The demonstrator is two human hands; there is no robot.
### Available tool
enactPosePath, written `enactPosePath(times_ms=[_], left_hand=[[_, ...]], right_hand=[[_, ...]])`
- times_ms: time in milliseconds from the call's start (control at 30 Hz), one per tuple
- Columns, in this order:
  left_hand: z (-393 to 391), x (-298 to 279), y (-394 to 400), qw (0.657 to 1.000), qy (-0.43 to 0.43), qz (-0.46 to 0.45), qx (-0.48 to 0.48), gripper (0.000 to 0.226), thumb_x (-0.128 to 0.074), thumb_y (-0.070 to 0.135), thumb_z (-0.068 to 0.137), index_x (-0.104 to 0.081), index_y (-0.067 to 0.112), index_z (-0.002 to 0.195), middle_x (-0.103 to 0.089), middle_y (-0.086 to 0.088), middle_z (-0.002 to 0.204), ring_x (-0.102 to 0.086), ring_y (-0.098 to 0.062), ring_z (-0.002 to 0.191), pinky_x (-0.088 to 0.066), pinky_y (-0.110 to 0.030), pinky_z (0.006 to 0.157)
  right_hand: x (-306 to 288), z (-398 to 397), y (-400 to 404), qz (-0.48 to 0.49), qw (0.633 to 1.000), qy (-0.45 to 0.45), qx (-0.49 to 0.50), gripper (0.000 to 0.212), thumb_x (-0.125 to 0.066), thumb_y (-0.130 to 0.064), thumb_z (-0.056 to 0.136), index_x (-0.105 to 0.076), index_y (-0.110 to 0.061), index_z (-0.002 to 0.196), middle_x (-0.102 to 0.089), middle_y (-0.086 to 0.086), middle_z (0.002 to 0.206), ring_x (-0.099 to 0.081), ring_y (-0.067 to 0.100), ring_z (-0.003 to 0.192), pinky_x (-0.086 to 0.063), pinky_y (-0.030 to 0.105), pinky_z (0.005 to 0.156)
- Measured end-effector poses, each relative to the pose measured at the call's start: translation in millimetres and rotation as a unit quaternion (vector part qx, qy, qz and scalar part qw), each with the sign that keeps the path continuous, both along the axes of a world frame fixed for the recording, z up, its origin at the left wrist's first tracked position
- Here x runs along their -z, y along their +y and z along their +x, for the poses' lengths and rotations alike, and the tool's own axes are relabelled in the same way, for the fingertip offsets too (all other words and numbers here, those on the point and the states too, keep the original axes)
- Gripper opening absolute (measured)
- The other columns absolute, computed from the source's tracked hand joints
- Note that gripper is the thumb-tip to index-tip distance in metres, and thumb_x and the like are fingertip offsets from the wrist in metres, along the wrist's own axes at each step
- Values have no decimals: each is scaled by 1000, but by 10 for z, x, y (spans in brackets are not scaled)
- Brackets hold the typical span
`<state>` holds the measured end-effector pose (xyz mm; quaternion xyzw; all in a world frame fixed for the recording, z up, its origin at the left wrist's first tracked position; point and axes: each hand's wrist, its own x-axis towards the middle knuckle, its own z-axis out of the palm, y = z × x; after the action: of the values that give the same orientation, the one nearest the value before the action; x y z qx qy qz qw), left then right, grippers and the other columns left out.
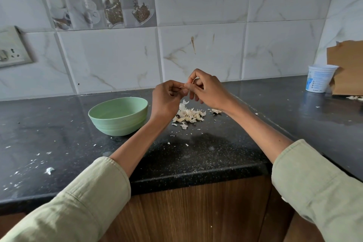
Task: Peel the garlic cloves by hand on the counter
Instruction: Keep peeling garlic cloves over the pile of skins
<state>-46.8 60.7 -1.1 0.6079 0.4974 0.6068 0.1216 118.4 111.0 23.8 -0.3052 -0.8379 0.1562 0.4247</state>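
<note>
On the dark speckled worktop (196, 155), items as seen from the head view:

Hands, two. Left hand (167, 97) and right hand (206, 89) are raised together above the worktop, fingertips meeting. Both grips are narrow, fingers curled and pinching one small item between them, taken to be a garlic clove (183, 88); only a sliver shows, so its long axis and pointing direction cannot be told.

Garlic pile (189, 115), one, lying on the worktop directly below the hands and just right of the bowl: cloves and papery skins mixed, too small and overlapped to count. Single cloves lie at varied angles, with no common direction.

Smaller clump of skins (217, 111), one, beside the right wrist, apart from the main pile.

Bowl (117, 117), one, pale green, upright, near the left wrist; no contents can be seen from this angle.

Plastic tub (319, 78), one, white with blue print, upright, far right by the wall.

Cardboard piece (347, 67), one, brown, leaning against the wall, just behind the tub.

Wall socket plate (13, 48), one, far left.

Sleeves, two, pale green, pushed up the forearms.

Skin flecks, many, scattered, uncounted.
</note>
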Motion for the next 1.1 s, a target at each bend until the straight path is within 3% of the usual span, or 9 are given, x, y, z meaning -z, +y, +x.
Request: enactPosePath(times_ms=[233, 333, 433, 567, 700, 867, 933, 1000, 1100], left_hand=[[10, 43, 31, 998, 52, -18, -32, 4, -80, 20, 94, -78, 16, 93, -76, 7, 77, -71, -7, 73, -57, -22, 69], [-9, 36, 10, 995, 88, -45, -27, 16, -76, 27, 98, -79, 15, 87, -75, 6, 71, -66, -7, 62, -49, -21, 58], [-4, 2, -48, 994, 102, -41, 9, 14, -74, 26, 99, -78, 16, 89, -75, 3, 72, -57, 2, 55, -41, -13, 53], [24, -33, -67, 998, 64, -3, 7, 16, -74, 19, 99, -72, 14, 84, -72, 1, 69, -59, -4, 61, -43, -16, 57], [23, -43, -96, 997, 75, 6, 11, 16, -74, 13, 99, -71, 11, 83, -73, -3, 70, -60, 0, 59, -44, -13, 57], [38, -55, -117, 997, 78, 0, 12, 13, -72, 6, 98, -71, 6, 85, -72, 3, 69, -60, 3, 58, -43, -11, 56], [41, -50, -113, 998, 68, -6, 5, 14, -72, 8, 98, -72, 9, 84, -72, -2, 69, -59, 0, 58, -43, -13, 55], [33, -36, -96, 999, 43, -21, -5, 14, -71, 6, 96, -73, 9, 82, -73, -7, 71, -54, -4, 56, -41, -17, 50], [22, -14, -82, 998, 11, -55, -20, 16, -66, -2, 92, -74, 9, 82, -75, -7, 73, -48, 2, 48, -36, -14, 45]], right_hand=[[23, 26, -14, 39, 997, -71, 20, 23, -59, -28, 109, -52, -8, 99, -62, 8, 64, -42, 6, 50, -33, 19, 52], [6, 45, -35, 80, 995, -65, -4, 20, -62, -19, 108, -53, -4, 98, -55, -6, 60, -51, -1, 53, -37, 15, 56], [-6, 42, -14, 67, 996, -42, -37, 15, -62, -19, 107, -58, -7, 100, -68, -6, 71, -61, 4, 58, -47, 18, 61], [-38, 9, 21, -111, 988, 74, -77, 19, -62, -22, 107, -61, -6, 97, -68, 2, 71, -61, 12, 60, -50, 26, 55], [-40, 59, 52, -331, 918, 155, -155, 18, -66, -26, 104, -61, -13, 93, -59, 1, 69, -51, 10, 59, -45, 21, 52], [-56, 90, 78, -410, 877, 172, -181, 20, -66, -26, 104, -66, -6, 101, -56, -3, 67, -48, 5, 56, -44, 16, 49], [-45, 70, 70, -344, 910, 169, -159, 16, -69, -23, 102, -63, -10, 96, -61, -1, 67, -52, 7, 56, -46, 18, 50], [-21, 34, 41, -161, 975, 119, -101, 20, -72, -20, 101, -59, -9, 90, -68, 1, 67, -60, 12, 56, -49, 22, 51], [6, -14, -24, 58, 995, 49, -57, 23, -76, -19, 98, -60, -3, 90, -72, 0, 70, -71, 11, 62, -54, 20, 56]])
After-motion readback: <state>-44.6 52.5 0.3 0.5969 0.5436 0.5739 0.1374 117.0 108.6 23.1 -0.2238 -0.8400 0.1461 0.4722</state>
